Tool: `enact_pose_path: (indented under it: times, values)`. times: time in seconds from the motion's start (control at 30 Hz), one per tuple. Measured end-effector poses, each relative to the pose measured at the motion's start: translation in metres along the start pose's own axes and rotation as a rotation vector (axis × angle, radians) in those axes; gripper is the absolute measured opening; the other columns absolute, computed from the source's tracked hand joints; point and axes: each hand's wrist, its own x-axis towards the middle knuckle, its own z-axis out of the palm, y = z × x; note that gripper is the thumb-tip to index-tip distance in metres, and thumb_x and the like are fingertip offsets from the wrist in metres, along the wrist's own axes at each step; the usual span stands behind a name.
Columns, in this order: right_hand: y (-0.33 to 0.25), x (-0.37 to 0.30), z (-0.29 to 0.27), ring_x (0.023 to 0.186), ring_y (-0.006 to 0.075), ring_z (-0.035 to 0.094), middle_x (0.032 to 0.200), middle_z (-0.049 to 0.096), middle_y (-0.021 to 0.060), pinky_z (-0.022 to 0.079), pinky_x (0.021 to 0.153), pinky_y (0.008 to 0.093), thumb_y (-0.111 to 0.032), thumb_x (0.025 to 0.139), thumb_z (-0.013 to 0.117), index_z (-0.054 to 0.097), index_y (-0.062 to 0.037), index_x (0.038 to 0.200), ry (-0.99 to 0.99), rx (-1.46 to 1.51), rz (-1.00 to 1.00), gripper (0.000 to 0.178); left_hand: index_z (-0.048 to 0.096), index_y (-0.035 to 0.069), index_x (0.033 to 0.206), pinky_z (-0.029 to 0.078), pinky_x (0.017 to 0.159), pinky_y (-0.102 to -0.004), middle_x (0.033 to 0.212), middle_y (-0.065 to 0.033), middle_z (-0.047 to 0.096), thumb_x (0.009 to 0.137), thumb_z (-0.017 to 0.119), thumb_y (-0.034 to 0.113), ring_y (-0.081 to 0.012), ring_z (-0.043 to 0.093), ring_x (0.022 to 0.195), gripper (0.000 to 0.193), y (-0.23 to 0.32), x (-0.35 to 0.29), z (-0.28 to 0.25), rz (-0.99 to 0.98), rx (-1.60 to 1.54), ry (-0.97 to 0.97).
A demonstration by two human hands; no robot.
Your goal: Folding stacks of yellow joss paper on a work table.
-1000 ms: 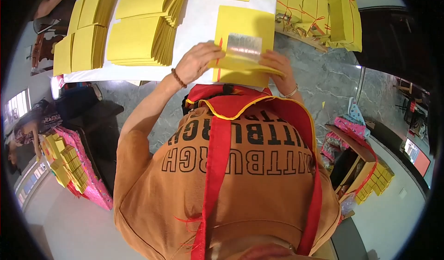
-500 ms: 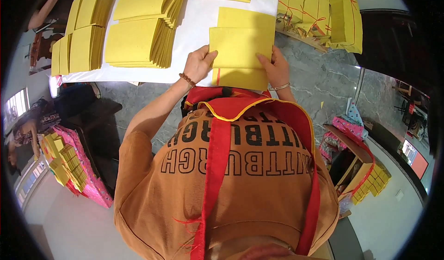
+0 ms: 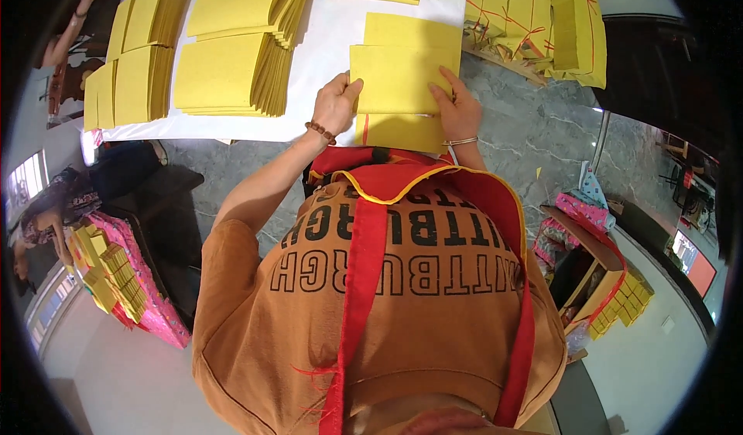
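A folded yellow paper (image 3: 395, 79) lies in front of me at the table's near edge, partly over more yellow paper (image 3: 410, 29) that shows beyond it and below it. My left hand (image 3: 338, 102) pinches its left edge, thumb on top and the other fingers mostly hidden. At the right edge, my right hand (image 3: 458, 108) grips the same paper, with thumb and index finger on its upper face. A thin red line marks the lower yellow paper next to my left hand.
On the white-covered table (image 3: 325, 56) stand stacks of folded yellow paper (image 3: 220, 71) to the left and far side. Yellow bundles tied with red string (image 3: 515, 17) sit beyond on the right. Another person's arm (image 3: 70, 36) shows at the far left.
My right hand's index finger has come from the paper's edge onto its upper face. My left hand has barely shifted, and the folded paper stays in place.
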Motion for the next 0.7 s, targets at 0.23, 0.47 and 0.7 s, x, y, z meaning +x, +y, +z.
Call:
enact_pose_path:
  times: [0.23,0.47,0.7]
  values:
    - [0.005,0.001,0.004,0.075,0.0316,0.062,0.085,0.064,0.0181,0.048,0.066,0.0371,-0.031,0.078,0.063,0.06,-0.0159,0.114,0.035,-0.043,-0.045,0.039,0.054,0.001,0.087,0.04,0.055,-0.0352,0.067,-0.0104,0.057,0.082,0.057,0.021,-0.0227,0.052,0.059,0.021,0.012,-0.006,-0.004,-0.009,0.033,0.034]
    - [0.004,0.002,0.004,0.074,0.0335,0.062,0.084,0.064,0.0187,0.047,0.066,0.0384,-0.033,0.078,0.062,0.061,-0.016,0.112,0.013,-0.048,-0.022,0.038,0.045,0.012,0.125,0.031,0.095,-0.0452,0.131,-0.0131,0.04,0.078,0.061,0.025,-0.0324,0.036,0.119,0.051,0.07,-0.022,0.024,0.899,0.939,-0.012]
    - [-0.003,0.003,0.001,0.086,0.0308,0.061,0.098,0.063,0.0154,0.046,0.073,0.0405,-0.034,0.079,0.062,0.058,-0.0165,0.116,-0.077,-0.058,0.102,0.041,0.044,0.012,0.126,0.025,0.103,-0.044,0.134,-0.0108,0.038,0.081,0.057,0.035,-0.0286,0.032,0.126,0.052,0.045,-0.009,0.051,0.909,1.026,-0.15]
